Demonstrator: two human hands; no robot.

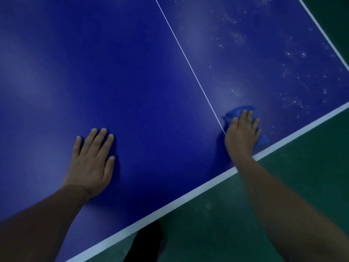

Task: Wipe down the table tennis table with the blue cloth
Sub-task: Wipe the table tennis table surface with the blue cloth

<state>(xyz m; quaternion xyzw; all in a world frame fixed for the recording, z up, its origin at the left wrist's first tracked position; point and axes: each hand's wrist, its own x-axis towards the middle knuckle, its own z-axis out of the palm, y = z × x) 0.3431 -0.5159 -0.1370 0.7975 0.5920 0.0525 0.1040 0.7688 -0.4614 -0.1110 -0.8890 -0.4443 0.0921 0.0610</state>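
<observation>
Wiping in progress on the right half of the desk (143,76), just right of the thin white centre line (188,63). Right hand (240,134) lies flat on the bunched blue cloth (237,111), fingers (244,115) nearly straight and pressing down, not curled round it. Cloth sits close to the near white edge band (188,194), its folds showing ahead of the fingertips and under the heel of the hand. Left hand (92,163) rests palm-down on the left half, fingers spread and straight, holding nothing; likely a brace.

Pale specks and smears (294,76) cover the right half from just beyond the cloth out to the far side line. Left half shows none, only soft glare.

Judgement: best done with long overlapping strokes pushed away from the edge into the speckled zone, palm weight even across the cloth. Spreading the wad flatter would cover more per pass. Keep the left palm planted for balance when reaching far. Risk: cloth slipping out from under a flat hand, or grit dragged across onto the clean half.
</observation>
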